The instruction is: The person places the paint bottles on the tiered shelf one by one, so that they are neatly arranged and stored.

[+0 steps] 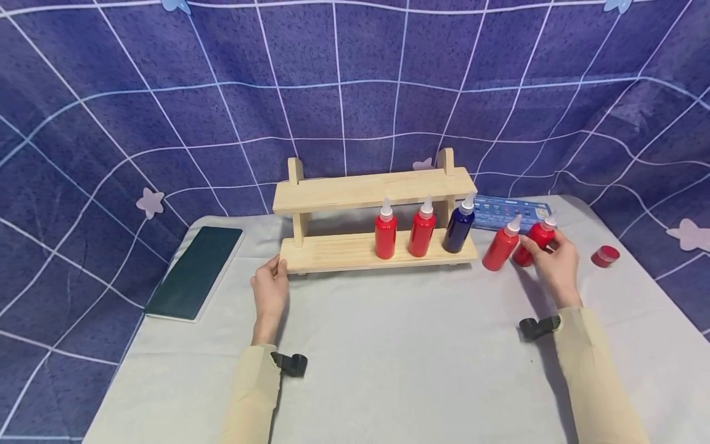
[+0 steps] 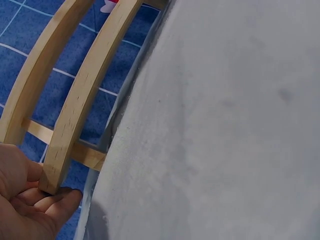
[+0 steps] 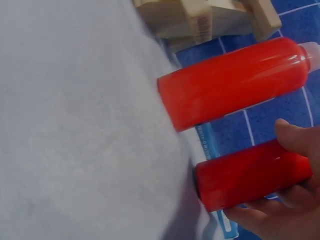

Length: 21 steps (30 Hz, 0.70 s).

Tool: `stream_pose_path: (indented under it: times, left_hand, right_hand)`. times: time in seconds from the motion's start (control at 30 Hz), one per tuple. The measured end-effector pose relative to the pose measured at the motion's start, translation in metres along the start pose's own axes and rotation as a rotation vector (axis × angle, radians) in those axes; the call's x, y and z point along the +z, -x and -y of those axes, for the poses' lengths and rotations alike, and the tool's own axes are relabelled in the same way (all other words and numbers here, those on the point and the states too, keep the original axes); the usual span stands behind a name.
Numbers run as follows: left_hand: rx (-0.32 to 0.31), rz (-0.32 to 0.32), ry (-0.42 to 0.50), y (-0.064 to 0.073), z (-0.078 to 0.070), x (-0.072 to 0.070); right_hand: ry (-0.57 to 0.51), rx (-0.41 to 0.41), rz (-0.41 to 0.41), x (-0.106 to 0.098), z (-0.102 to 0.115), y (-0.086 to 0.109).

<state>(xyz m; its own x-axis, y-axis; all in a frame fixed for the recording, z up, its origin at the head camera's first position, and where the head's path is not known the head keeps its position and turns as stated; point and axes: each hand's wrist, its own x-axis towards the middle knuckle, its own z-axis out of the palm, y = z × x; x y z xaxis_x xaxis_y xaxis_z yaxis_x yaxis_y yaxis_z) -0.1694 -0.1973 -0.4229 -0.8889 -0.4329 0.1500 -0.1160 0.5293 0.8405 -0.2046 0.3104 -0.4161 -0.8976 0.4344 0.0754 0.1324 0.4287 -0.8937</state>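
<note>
My left hand (image 1: 270, 288) grips the left end of the wooden two-tier rack (image 1: 333, 251), thumb above the lower shelf and fingers beneath it. On that shelf stand two red squeeze bottles (image 1: 385, 239) and, at its right end, a dark blue squeeze bottle (image 1: 459, 229), all with white pointed nozzles. To the right of the rack my right hand (image 1: 556, 265) holds a red squeeze bottle (image 3: 250, 175) between thumb and fingers, its base close to the tabletop. Another red bottle (image 3: 235, 82) stands on the table between that one and the rack.
A dark green notebook (image 1: 195, 271) lies at the table's left. Behind the right-hand bottles is a blue printed card (image 1: 505, 213). A small red round container (image 1: 605, 256) sits near the right edge. A blue gridded curtain (image 1: 355, 111) hangs behind the table.
</note>
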Motion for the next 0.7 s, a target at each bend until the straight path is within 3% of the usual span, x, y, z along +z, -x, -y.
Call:
stream_pose_path:
  times: [0.33,0.7]
  left_hand:
    - [-0.008,0.009,-0.007,-0.001,0.000,-0.002]
    - [-0.012,0.012,-0.007,0.000,-0.001,-0.002]
  right_hand:
    - [-0.134,0.004,-0.062,-0.029,0.031,0.011]
    - [-0.156,-0.065,-0.108,-0.050,0.078,0.036]
